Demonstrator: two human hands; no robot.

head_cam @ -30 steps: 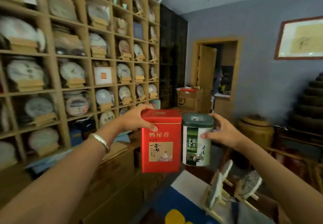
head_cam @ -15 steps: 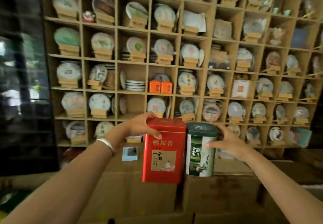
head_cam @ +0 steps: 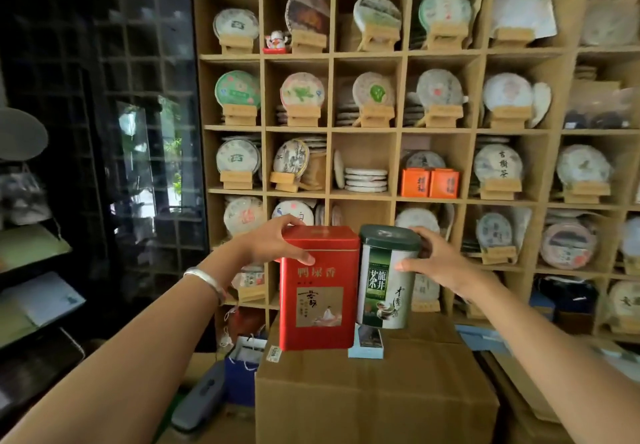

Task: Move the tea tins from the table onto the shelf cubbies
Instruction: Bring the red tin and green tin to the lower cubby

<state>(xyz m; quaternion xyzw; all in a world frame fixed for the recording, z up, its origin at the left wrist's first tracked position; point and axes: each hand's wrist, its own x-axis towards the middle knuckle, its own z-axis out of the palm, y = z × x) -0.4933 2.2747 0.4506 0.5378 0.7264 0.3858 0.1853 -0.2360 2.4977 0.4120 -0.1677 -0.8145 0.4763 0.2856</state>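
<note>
Where cubbies (head_cam: 363, 163) hold tea cakes (head_cam: 237, 90), cardboard box (head_cam: 374, 391) below.

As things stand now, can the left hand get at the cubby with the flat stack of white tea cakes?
Probably yes. The left hand grips the red tin just below that cubby, whose upper part looks open above the stacked cakes.

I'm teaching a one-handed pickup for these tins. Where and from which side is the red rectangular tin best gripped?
Grip the red tin at its lid end, coming from its left side, as the left hand does now: thumb on the front face, fingers over the top to the back. The tin is upright, tall and flat-sided, and the green tin blocks its right side.
</note>
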